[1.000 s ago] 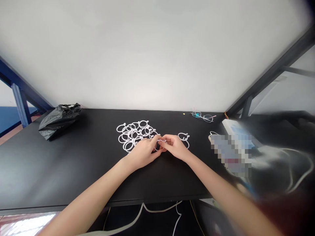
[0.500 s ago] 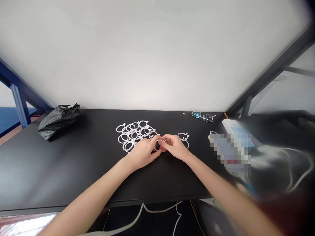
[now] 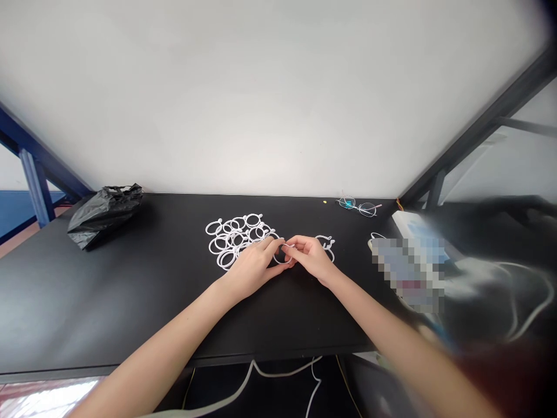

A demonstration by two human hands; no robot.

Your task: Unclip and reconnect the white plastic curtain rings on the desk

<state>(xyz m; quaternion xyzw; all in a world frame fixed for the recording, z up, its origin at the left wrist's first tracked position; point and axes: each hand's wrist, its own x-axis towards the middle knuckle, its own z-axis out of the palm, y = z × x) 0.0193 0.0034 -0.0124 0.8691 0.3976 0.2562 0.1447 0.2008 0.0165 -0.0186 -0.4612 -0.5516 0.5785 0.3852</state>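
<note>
Both hands pinch one white plastic ring (image 3: 284,255) over the black desk (image 3: 130,290).
Left hand (image 3: 252,268) and right hand (image 3: 314,258) grip clamped on its rim, between the heap of white rings (image 3: 237,237) and two loose rings (image 3: 327,244).

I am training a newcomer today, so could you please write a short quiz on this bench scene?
1. True or false: both hands pinch one white ring between them.
2. The pile of white rings lies beside which hand: A left hand, B right hand?
3. What lies at the table's far left?

Key: 1 true. 2 A. 3 A black plastic bag.
</note>
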